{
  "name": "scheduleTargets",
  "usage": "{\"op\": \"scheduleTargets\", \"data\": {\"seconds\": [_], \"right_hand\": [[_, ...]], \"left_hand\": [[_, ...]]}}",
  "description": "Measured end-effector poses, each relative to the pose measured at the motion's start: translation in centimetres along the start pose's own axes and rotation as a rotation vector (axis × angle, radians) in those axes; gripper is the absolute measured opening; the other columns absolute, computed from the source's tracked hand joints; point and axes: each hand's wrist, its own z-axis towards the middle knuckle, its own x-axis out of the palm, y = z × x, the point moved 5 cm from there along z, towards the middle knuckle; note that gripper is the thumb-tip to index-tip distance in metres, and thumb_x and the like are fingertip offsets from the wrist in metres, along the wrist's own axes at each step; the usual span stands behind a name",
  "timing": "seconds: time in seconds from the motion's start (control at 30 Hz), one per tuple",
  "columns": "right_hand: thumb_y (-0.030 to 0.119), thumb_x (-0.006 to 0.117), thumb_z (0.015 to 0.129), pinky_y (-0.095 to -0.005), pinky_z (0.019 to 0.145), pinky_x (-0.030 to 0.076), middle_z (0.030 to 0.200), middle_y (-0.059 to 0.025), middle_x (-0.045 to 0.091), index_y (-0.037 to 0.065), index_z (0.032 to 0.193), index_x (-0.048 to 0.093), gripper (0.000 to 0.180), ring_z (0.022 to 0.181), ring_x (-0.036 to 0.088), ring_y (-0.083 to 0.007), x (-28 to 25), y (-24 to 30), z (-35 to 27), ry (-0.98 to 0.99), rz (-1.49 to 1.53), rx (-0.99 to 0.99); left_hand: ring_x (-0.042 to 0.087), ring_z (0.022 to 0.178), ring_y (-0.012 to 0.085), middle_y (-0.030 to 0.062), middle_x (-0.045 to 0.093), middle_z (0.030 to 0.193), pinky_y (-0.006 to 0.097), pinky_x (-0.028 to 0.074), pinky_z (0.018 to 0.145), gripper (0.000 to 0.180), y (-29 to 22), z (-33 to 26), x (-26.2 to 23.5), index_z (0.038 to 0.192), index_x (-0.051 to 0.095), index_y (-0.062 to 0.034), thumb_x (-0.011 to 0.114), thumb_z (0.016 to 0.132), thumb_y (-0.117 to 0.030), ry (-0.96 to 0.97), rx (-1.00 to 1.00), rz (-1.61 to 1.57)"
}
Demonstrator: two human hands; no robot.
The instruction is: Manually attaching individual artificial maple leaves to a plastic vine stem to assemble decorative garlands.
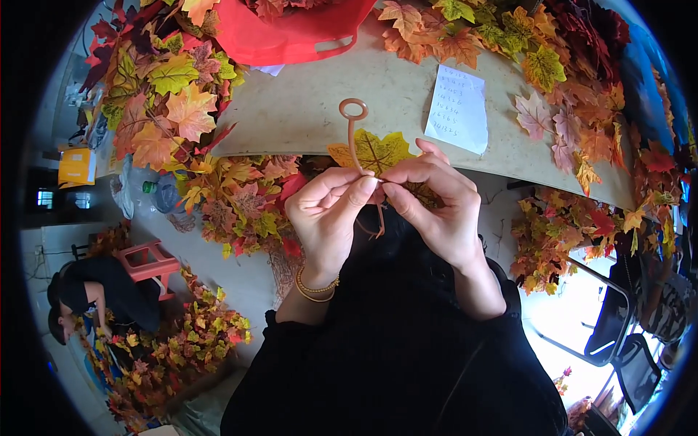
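The left hand (327, 211) pinches a thin brown stem (353, 149) between thumb and finger. The right hand (440, 200) has its thumb and finger tips close together at the same spot, but I can't tell if they hold anything. The stem's long way runs up and away from the fingertips, leaning a bit left, with a ring on top. It is nearer the left hand. A yellow leaf (378, 154) sits just past the fingertips. Farther off, the table (313, 98) has white paper (456, 109) and a red bag (291, 33).
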Motion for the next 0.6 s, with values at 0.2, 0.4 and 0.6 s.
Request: {"op": "scheduleTargets", "data": {"seconds": [0.2, 0.4, 0.6], "right_hand": [[0.001, 0.067, 0.072, -0.0436, 0.099, 0.031, 0.079, -0.005, 0.064, 0.002, 0.081, 0.064, 0.01, 0.074, 0.061, -0.0152, 0.1, -0.1, -0.2, -0.027, -0.006, -0.04], [0.002, 0.068, 0.071, -0.0438, 0.1, 0.031, 0.078, -0.0052, 0.064, 0.001, 0.081, 0.064, 0.01, 0.076, 0.062, -0.0161, 0.2, -0.2, -0.3, -0.04, 0.062, -0.043], [0.002, 0.07, 0.071, -0.0434, 0.101, 0.028, 0.077, -0.0057, 0.064, 0.0, 0.08, 0.065, 0.011, 0.078, 0.062, -0.0164, 0.6, 0.1, -0.3, -0.018, 0.04, -0.027]], "left_hand": [[0.059, 0.075, 0.0126, 0.01, 0.061, 0.084, 0.025, 0.052, 0.067, 0.011, -0.4, 0.0, 0.5, 0.09, 0.057, 0.0079, 0.059, 0.082, 0.001, 0.119, 0.072, 0.035], [0.055, 0.083, 0.0099, 0.0072, 0.058, 0.088, 0.023, 0.047, 0.075, 0.012, 0.4, -0.5, 0.6, 0.094, 0.054, 0.0062, 0.056, 0.083, 0.001, 0.112, 0.05, 0.032], [0.052, 0.08, 0.0062, 0.0032, 0.057, 0.086, 0.02, 0.043, 0.074, 0.012, 0.5, -0.5, 0.1, 0.096, 0.052, 0.0031, 0.055, 0.085, -0.001, 0.046, 0.075, 0.026]]}}
